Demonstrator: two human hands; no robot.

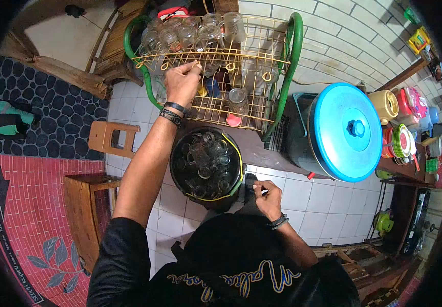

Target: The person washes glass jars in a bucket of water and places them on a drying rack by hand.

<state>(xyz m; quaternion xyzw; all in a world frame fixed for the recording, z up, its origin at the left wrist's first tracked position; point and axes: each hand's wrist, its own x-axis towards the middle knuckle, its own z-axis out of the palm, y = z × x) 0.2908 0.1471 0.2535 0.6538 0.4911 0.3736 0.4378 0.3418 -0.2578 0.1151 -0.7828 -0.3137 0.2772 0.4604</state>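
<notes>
My left hand (181, 84) reaches up to the front of a wire dish rack (259, 110) with green tubular ends. Its fingers are closed at the upper shelf's front wire, beside a clear glass (211, 67); exactly what they grip is hidden. Clear glass mugs (186, 35) crowd the upper shelf, and another glass jar or mug (238, 100) sits on the lower level. Below the rack stands a black bucket (180, 192) full of wet-looking glass mugs (208, 158). To the bucket's right, my right hand (269, 199) hangs with curled fingers and nothing visible in them.
A large container with a blue lid (341, 133) stands right of the rack. Stacked plates (400, 140) and plastic containers (384, 105) line the far right. On the left are a brown plastic stool (109, 138) and a wooden bench (85, 210).
</notes>
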